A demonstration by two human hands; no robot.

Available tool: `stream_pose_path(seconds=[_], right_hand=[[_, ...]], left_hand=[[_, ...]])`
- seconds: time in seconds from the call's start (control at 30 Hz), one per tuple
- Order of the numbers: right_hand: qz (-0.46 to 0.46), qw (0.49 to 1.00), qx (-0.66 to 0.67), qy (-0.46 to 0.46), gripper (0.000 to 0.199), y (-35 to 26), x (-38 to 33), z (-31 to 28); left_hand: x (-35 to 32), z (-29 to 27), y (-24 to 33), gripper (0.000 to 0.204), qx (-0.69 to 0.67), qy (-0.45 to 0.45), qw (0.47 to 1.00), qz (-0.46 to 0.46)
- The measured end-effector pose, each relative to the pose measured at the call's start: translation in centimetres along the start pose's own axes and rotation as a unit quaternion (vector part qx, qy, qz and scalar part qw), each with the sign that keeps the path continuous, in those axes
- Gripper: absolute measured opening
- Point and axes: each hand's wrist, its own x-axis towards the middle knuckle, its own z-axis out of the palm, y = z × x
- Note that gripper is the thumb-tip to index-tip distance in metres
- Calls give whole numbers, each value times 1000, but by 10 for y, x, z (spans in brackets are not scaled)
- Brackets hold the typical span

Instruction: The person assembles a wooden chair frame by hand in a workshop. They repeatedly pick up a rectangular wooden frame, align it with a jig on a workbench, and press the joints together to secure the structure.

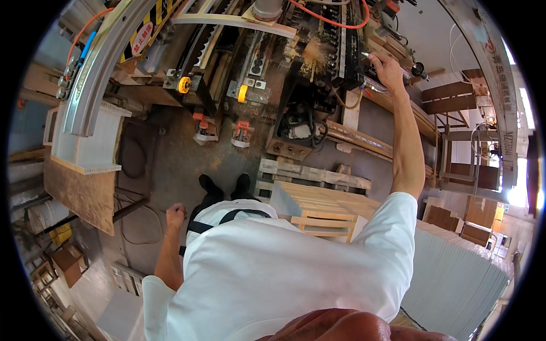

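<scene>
My right arm is stretched far out over the right side of a woodworking machine (341, 62). My right hand (388, 71) is closed there beside its dark rail, with a small pale tip showing past the fingers; what it grips is too small to name. Low at my left side hangs my left hand (176, 215), curled into a fist, touching nothing. Sawdust (314, 58) is scattered in a bright patch on the machine, left of my right hand. A pale wooden strip (233, 20) lies across the machine's far part.
Yellow rollers (243, 94) and red-topped metal fittings (242, 132) stick out at the machine's near end. White panels (85, 139) stand on a board at left. Behind a pallet (318, 173), stacked slatted wooden pieces (324, 199) stand close to my right; a large panel stack (455, 273) lies farther right.
</scene>
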Motion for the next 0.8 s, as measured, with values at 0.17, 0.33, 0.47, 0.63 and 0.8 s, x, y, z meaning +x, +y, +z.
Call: stream_pose_path(seconds=[0.17,0.33,0.47,0.63,0.8], right_hand=[[-27,1000,10,8,38,0,-4,3],[-22,999,0,-23,36,-4,-9,-5],[-34,998,41,-27,35,-10,-17,-8],[-57,997,48,-13,36,-12,-21,-13],[-25,999,34,-20,38,-14,-22,-13]], left_hand=[[2,0,-3,14,31,12,999,20],[2,-1,-19,14,23,9,1000,-5],[-3,-1,-22,14,20,15,999,-25],[0,-1,-11,15,7,5,999,-31],[8,-3,-3,16,6,-16,1000,-5]])
